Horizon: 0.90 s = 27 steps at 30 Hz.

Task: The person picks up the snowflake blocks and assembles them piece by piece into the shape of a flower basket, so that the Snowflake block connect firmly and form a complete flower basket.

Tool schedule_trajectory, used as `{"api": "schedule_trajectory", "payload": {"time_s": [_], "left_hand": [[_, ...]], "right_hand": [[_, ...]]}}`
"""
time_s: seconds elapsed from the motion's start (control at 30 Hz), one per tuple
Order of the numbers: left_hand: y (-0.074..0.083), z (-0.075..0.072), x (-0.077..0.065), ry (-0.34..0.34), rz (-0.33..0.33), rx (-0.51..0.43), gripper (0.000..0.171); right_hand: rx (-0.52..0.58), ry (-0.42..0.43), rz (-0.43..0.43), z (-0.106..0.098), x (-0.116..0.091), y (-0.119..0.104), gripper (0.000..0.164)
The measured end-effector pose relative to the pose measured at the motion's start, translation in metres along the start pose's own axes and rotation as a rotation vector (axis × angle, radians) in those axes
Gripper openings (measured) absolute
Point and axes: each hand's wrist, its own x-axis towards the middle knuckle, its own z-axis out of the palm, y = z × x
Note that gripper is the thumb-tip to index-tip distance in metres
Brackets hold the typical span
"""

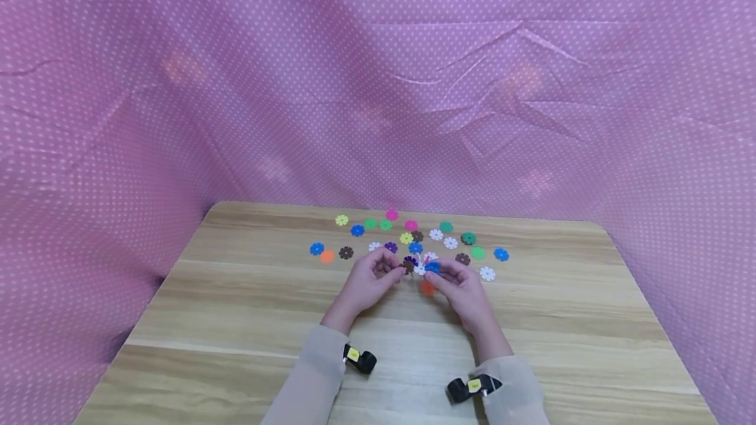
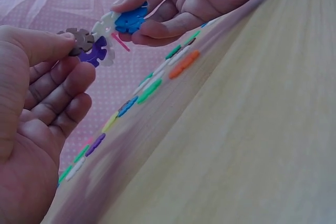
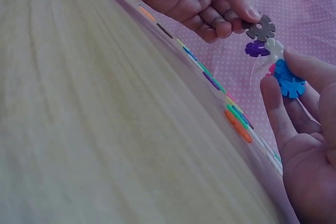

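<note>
Above the table, both hands hold one joined cluster of notched plastic discs, snowflake-shaped building pieces. My left hand [image 1: 369, 281] pinches the brown disc [image 2: 81, 42] between thumb and forefinger. At the other end, my right hand [image 1: 463, 290] grips the blue disc [image 3: 289, 80] between thumb and fingers. Between them the white disc [image 3: 274, 49] and the purple disc [image 3: 256, 49] show, linked in the cluster. A pink piece [image 2: 121, 42] sticks out beside the white one. How the notches of each disc fit together is partly hidden by the fingers.
Several loose discs lie across the far half of the wooden table [image 1: 248, 320], among them an orange one [image 1: 428, 288] close under the hands, a blue one [image 1: 501, 254] at right and an orange one [image 1: 327, 256] at left. A pink dotted cloth [image 1: 378, 84] hangs behind.
</note>
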Motion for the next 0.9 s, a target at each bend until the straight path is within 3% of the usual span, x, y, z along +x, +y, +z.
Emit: {"api": "schedule_trajectory", "payload": {"time_s": [0.23, 0.5, 0.9], "left_hand": [[0.001, 0.0006, 0.0007, -0.025, -0.007, 0.016, 0.012], [0.0025, 0.0018, -0.0022, -0.013, 0.016, 0.117, 0.01], [0.0009, 0.005, -0.0017, 0.002, 0.038, 0.103, 0.008]], "right_hand": [[0.004, -0.017, -0.013, 0.0007, 0.0004, -0.0008, 0.039], [0.0, -0.032, -0.013, 0.0007, -0.0007, 0.0002, 0.037], [-0.031, -0.032, -0.05, -0.0003, -0.0015, 0.0014, 0.038]]}}
